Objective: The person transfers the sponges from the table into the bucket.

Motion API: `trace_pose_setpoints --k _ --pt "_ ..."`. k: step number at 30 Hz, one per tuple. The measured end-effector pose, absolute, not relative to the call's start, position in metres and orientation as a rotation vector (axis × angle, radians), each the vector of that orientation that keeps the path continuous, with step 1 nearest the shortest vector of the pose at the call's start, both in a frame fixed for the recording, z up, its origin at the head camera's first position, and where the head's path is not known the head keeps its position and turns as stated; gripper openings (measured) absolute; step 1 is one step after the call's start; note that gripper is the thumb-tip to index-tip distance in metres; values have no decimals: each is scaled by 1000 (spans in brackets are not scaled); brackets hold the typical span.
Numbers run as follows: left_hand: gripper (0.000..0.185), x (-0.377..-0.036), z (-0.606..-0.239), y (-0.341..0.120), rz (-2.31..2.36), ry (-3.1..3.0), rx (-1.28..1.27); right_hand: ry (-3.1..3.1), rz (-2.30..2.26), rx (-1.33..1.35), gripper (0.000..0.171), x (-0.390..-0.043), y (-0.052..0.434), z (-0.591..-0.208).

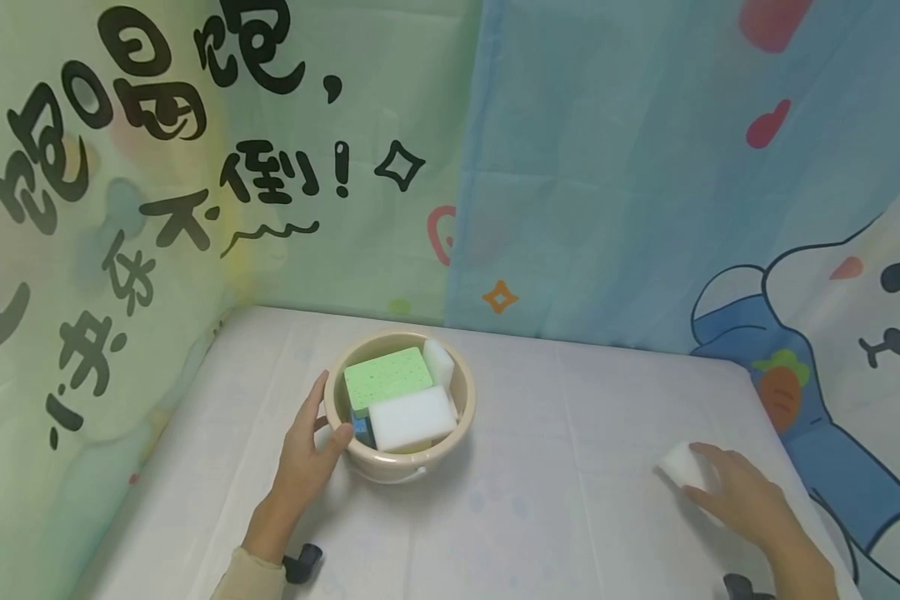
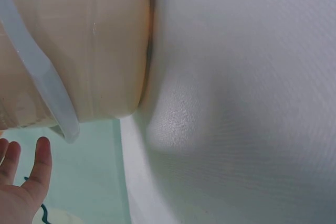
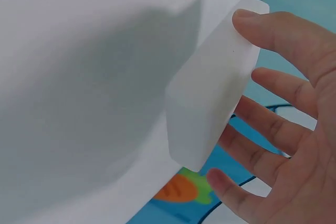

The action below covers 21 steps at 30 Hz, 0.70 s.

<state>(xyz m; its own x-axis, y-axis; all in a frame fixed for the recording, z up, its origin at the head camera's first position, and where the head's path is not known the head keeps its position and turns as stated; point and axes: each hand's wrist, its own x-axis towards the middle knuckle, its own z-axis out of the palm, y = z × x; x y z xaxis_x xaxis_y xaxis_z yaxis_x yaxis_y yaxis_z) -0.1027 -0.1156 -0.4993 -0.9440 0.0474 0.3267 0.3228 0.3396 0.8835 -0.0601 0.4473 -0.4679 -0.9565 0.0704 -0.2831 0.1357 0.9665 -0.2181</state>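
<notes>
hands at work on a white-covered table (image 1: 540, 500), seen from a head-worn camera: the left hand (image 1: 305, 454) rests against the outer wall of a beige basin (image 1: 450, 433), thumb and fingers spread loosely along its rim and side (the left wrist view shows the fingers (image 2: 37, 163) straight and apart, with the basin's wall close overhead). inside the basin lie a green sponge (image 1: 387, 377), a large white sponge (image 1: 412, 418) on top, another white piece (image 1: 439, 361) leaning at the far side, and a blue sponge (image 1: 362, 429) mostly hidden below. well apart, near the table's right edge, the right hand (image 1: 742, 496) touches a small white sponge (image 1: 681, 464) lying on the cloth; the right wrist view shows its fingers (image 3: 273, 30) extended and fanned, one fingertip on the sponge's upper corner and the others just behind its face, not yet wrapped around it. printed cartoon curtains (image 1: 607, 167) in green and blue stand behind the table.
</notes>
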Motion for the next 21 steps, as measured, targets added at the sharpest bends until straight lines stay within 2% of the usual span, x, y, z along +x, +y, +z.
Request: trace_pose_setpoints --k 11,21 --pt "77 -103 -500 -117 -1639 -2344 -356 3025 -382 -127 70 -71 396 -439" --pt "78 -102 -498 -117 -1635 -2346 -366 3109 -335 -463 65 -86 344 -400"
